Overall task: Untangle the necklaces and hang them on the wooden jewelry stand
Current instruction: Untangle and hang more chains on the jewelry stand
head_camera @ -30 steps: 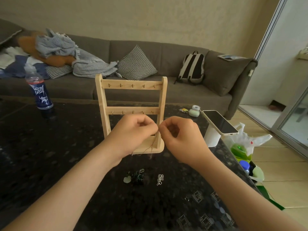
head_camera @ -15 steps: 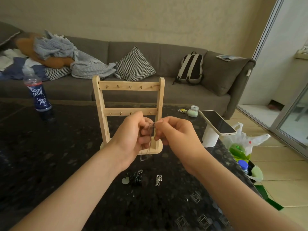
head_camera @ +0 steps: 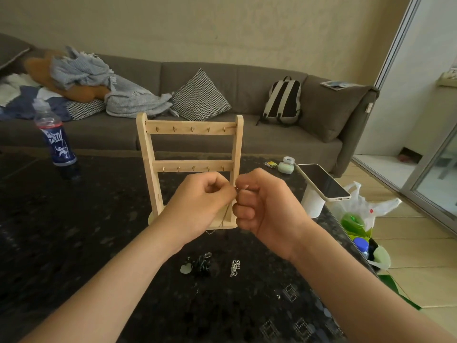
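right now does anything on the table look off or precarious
The phone lies tilted on top of a white cup near the table's right edge, overhanging it on both sides, so a bump could tip it. Otherwise the wooden stand is upright with bare hooks, and two small jewelry clumps lie loose near the person.

Soft daylight from right; edges warped.

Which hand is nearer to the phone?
The right hand. It is just left of the phone, which rests on a white cup at the table's right edge. The left hand is farther left, beyond the right hand, in front of the stand.
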